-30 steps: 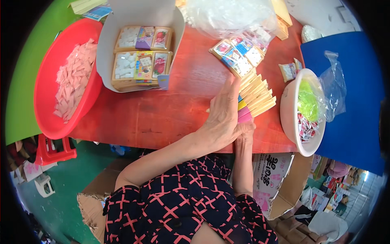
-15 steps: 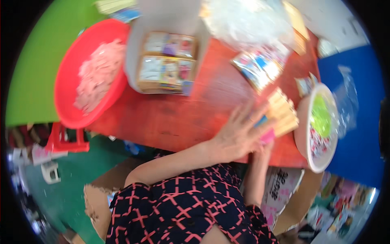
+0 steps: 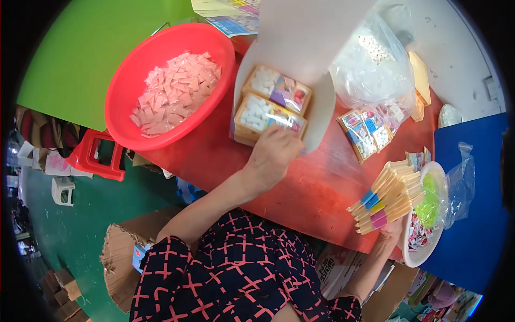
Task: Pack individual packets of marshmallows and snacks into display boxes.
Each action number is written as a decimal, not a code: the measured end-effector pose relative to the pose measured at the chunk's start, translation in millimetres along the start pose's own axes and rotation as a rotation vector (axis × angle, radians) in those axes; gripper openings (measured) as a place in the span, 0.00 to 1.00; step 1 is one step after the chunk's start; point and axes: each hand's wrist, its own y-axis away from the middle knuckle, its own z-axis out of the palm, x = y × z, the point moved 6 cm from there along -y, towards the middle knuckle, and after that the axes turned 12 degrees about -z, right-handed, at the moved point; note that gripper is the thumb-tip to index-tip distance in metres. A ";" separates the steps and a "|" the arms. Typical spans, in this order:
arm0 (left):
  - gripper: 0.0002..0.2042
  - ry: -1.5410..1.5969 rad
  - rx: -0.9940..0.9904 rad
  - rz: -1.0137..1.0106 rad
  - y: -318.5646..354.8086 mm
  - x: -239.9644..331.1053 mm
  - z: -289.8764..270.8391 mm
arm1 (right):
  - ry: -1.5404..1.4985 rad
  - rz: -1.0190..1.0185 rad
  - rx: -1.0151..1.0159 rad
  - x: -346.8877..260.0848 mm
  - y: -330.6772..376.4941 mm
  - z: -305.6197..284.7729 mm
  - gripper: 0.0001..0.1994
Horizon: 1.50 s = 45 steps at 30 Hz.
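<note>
My left hand (image 3: 274, 156) is over the near rim of a white open box (image 3: 322, 115), its fingers bent together at a wooden pack (image 3: 256, 115) with white pieces and a printed label. Whatever sits between those fingertips is hidden. Behind that pack lies a similar wooden pack (image 3: 291, 95) with a purple label. At the table's right, my right hand (image 3: 394, 227) is closed around the lower edge of a fanned stack of pale wooden pieces (image 3: 394, 190) banded blue, yellow and pink; most of its fingers are behind the stack.
A red basin (image 3: 120, 115) of small pink packets (image 3: 174, 96) stands left on the red table (image 3: 284, 201). Printed packs (image 3: 365, 134) and a clear bag (image 3: 370, 64) are at back right. A white bowl (image 3: 407, 252) holds a green bag (image 3: 429, 201). A red stool (image 3: 96, 155) is below left.
My left hand has left the stack of wooden pieces and moved left to the white box. My right hand, with the stack, has shifted right and nearer. The whole view has turned.
</note>
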 end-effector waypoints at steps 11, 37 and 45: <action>0.15 -0.419 0.054 -0.168 -8.5 10.7 -6.5 | 0.262 0.323 -0.595 -141.5 -58.8 190.7 0.50; 0.24 -0.229 -0.024 -0.354 0.4 -30.0 13.6 | 0.830 0.491 -1.405 -52.5 -134.5 335.1 0.28; 0.25 -0.337 -0.050 -0.370 1.1 -29.5 12.0 | 0.605 0.857 -1.445 -28.3 -129.3 333.3 0.26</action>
